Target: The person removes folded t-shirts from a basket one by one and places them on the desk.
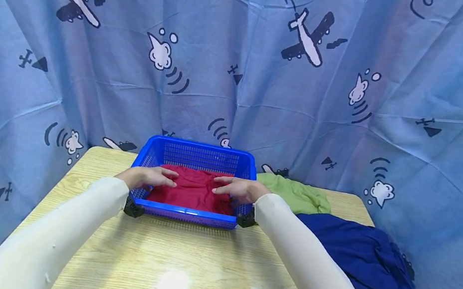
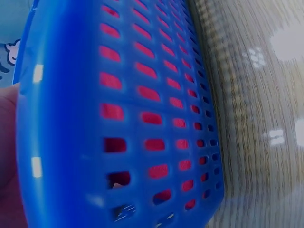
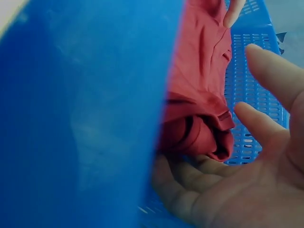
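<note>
A folded red cloth garment [image 1: 194,189] lies in a blue plastic basket [image 1: 193,212] with slotted walls. My left hand [image 1: 155,176] reaches over the basket's left side, its fingers spread above the garment's left part. From the other side my right hand [image 1: 242,189] reaches in. In the right wrist view its thumb and a finger stand apart from the red cloth [image 3: 202,61], while its lower fingers [image 3: 190,178] rest under the cloth's rolled edge. The left wrist view shows mostly the basket's front wall [image 2: 133,104], with only a sliver of the left hand [image 2: 8,156].
On the right of the wooden table [image 1: 177,257] lie a light green cloth [image 1: 296,195] and, nearer, a dark blue cloth [image 1: 359,256]. A blue curtain [image 1: 244,65] printed with airplanes hangs behind the table and at both sides.
</note>
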Demonstrator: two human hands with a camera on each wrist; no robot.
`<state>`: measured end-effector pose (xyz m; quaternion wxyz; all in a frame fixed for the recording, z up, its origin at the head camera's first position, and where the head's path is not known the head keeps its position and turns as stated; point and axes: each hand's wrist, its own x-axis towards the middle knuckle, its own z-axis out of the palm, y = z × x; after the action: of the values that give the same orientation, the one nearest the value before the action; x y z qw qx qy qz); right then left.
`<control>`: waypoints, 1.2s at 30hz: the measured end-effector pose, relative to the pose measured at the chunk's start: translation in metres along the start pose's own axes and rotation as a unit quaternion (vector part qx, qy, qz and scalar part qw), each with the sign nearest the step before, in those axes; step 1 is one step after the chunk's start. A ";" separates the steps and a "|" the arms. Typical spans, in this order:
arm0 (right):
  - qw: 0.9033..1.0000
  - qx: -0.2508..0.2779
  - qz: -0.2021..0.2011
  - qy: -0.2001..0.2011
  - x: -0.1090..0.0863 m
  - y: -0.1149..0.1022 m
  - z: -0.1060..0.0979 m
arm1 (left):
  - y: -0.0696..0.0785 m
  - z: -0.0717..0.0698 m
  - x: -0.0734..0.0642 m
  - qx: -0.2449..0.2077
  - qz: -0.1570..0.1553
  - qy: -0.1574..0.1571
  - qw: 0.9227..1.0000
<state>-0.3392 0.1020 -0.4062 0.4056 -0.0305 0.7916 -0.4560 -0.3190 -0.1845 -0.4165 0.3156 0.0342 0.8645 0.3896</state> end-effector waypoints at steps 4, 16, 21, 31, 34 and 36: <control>1.000 -0.024 0.002 0.004 -0.002 -0.001 0.000 | 0.001 0.001 -0.002 0.046 0.021 0.005 0.999; 0.997 -0.062 -0.028 0.029 0.001 0.001 0.000 | 0.001 0.001 0.000 0.153 0.083 0.059 0.983; 0.996 -0.074 -0.035 0.042 0.001 0.000 0.001 | 0.003 -0.001 -0.001 0.174 0.104 0.068 0.977; 0.995 -0.097 -0.030 0.014 0.001 -0.002 0.003 | 0.000 -0.003 -0.003 0.176 0.076 0.026 0.981; 0.994 -0.102 -0.026 0.000 0.002 -0.001 0.003 | -0.004 -0.002 -0.002 0.174 0.069 0.015 0.982; 0.994 -0.105 -0.026 -0.011 0.003 0.000 0.003 | -0.006 -0.001 -0.002 0.170 0.064 0.014 0.983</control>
<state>-0.3389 0.0990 -0.4089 0.3969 -0.0983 0.8295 -0.3803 -0.3167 -0.1900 -0.4185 0.2677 0.1377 0.9184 0.2567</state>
